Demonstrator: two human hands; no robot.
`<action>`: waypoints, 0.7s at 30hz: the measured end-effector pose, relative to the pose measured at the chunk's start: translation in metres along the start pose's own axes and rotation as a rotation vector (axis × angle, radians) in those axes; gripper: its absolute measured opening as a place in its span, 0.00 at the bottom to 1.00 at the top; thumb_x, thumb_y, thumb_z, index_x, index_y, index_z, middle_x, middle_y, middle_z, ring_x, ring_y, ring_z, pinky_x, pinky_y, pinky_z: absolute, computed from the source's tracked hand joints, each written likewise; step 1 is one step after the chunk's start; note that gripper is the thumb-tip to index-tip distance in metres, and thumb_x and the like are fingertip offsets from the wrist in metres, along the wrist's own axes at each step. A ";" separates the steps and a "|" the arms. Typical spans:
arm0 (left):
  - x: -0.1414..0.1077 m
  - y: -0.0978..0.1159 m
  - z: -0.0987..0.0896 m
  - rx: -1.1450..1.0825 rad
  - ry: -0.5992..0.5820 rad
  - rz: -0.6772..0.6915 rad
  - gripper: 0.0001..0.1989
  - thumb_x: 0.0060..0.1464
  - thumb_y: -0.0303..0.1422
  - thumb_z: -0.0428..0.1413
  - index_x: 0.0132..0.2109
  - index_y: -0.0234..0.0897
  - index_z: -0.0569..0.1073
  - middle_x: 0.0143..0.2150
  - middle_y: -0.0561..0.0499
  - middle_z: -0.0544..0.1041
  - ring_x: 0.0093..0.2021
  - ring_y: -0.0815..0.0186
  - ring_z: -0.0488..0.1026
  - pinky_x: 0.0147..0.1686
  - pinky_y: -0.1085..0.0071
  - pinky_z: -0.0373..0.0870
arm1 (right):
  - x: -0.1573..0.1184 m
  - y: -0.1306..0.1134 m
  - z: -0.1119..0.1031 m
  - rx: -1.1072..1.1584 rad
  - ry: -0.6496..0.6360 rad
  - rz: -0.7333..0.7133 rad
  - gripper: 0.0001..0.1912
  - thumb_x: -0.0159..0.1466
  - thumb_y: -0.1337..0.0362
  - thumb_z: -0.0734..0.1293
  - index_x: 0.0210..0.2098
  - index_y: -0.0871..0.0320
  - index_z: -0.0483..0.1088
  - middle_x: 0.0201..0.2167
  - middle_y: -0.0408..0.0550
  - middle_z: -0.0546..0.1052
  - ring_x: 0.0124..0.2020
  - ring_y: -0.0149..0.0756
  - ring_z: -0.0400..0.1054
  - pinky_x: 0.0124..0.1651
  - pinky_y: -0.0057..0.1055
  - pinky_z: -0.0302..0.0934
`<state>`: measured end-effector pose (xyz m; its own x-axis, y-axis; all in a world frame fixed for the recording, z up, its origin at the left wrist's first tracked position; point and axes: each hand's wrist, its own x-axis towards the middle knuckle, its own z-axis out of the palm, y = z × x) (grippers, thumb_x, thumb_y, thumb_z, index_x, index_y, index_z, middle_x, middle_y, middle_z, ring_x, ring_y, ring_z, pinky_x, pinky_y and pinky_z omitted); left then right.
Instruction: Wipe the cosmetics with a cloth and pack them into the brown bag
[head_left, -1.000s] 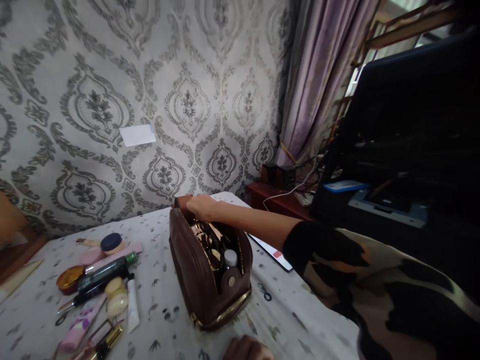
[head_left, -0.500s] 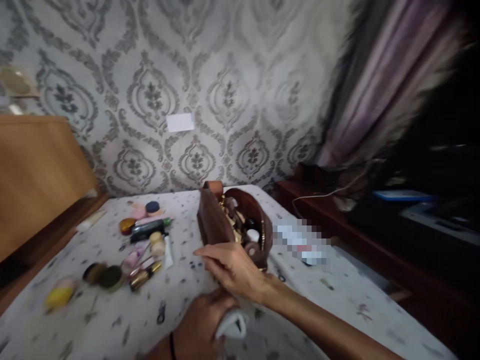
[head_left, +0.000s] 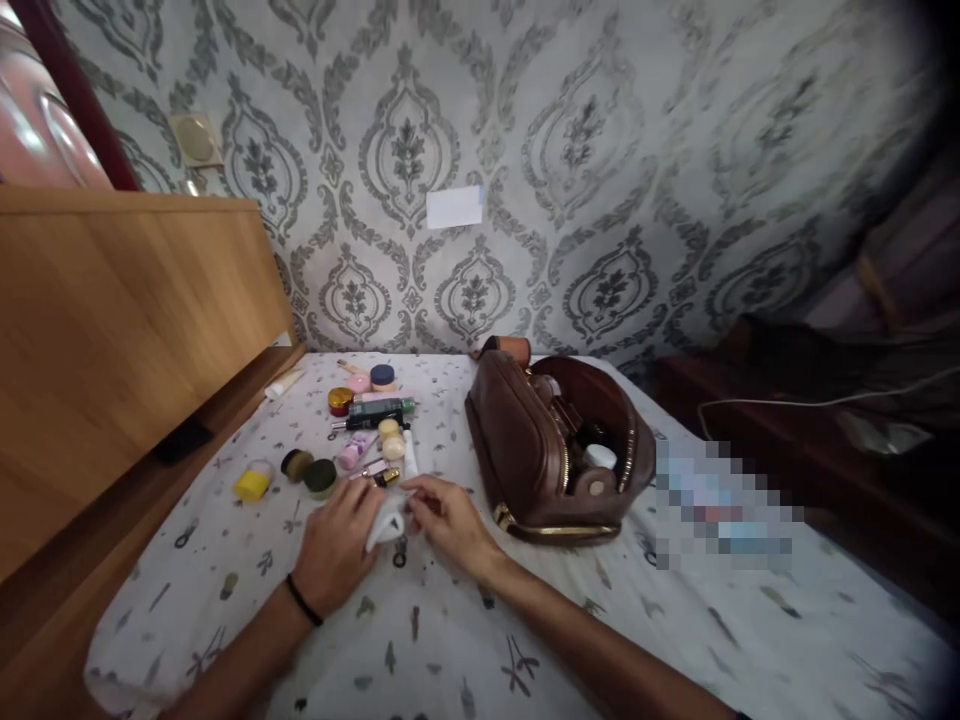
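My left hand, with a black band at its wrist, is closed around a folded white cloth or wipe. Beside it, my right hand has its fingers curled in a pinch close to the cloth; what is between the fingertips is too small to tell. Just beyond the hands lie a gold-and-dark tube, a white tube and a dark round jar. To the right stands a brown leather bag, unzipped, with a white-capped container and other items inside.
Further cosmetics lie on the left: a yellow item, a black bottle, a pink tube and a blue-lidded jar. A wooden panel borders the left side. A blurred-out packet lies right of the bag.
The view has turned left. My right hand has moved away from the front of the bag, and both hands are now together near the cosmetics. The white cloth stays in my left hand.
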<state>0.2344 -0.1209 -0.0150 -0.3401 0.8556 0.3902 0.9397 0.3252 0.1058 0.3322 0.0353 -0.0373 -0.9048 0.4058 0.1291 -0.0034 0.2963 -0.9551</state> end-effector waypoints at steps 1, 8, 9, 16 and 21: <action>0.000 -0.007 0.000 0.093 0.023 -0.013 0.13 0.55 0.28 0.52 0.48 0.37 0.72 0.48 0.42 0.74 0.50 0.53 0.69 0.44 0.62 0.70 | 0.002 0.006 0.006 0.095 0.011 0.054 0.15 0.60 0.63 0.62 0.45 0.59 0.72 0.25 0.42 0.73 0.22 0.30 0.69 0.23 0.24 0.60; -0.008 -0.029 0.030 0.306 0.022 -0.010 0.20 0.57 0.26 0.49 0.57 0.34 0.69 0.51 0.40 0.74 0.49 0.55 0.72 0.40 0.66 0.73 | -0.003 0.030 0.025 0.368 0.121 0.111 0.20 0.58 0.52 0.66 0.43 0.59 0.68 0.33 0.42 0.69 0.20 0.26 0.70 0.20 0.22 0.59; -0.008 -0.030 0.032 0.302 0.001 -0.024 0.20 0.58 0.28 0.48 0.57 0.34 0.69 0.52 0.39 0.73 0.50 0.55 0.73 0.39 0.66 0.73 | -0.005 0.031 0.024 0.384 0.125 0.115 0.20 0.58 0.52 0.66 0.44 0.59 0.67 0.34 0.42 0.69 0.20 0.25 0.70 0.20 0.22 0.59; 0.003 -0.042 0.043 0.026 -0.092 -0.207 0.24 0.59 0.37 0.42 0.57 0.34 0.70 0.61 0.37 0.70 0.56 0.49 0.73 0.48 0.55 0.74 | -0.003 0.033 0.021 0.444 0.148 0.162 0.25 0.58 0.49 0.68 0.48 0.58 0.65 0.37 0.43 0.68 0.18 0.22 0.67 0.17 0.20 0.54; -0.001 -0.045 0.054 -0.456 -0.036 -0.174 0.20 0.51 0.45 0.56 0.48 0.42 0.77 0.51 0.46 0.80 0.54 0.51 0.75 0.53 0.59 0.74 | 0.000 0.028 0.012 0.475 0.165 0.223 0.25 0.60 0.47 0.67 0.48 0.59 0.65 0.24 0.35 0.66 0.13 0.23 0.60 0.17 0.21 0.52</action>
<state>0.1908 -0.1149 -0.0701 -0.4867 0.8204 0.3001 0.7862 0.2616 0.5599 0.3267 0.0336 -0.0675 -0.8268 0.5559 -0.0861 -0.0463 -0.2199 -0.9744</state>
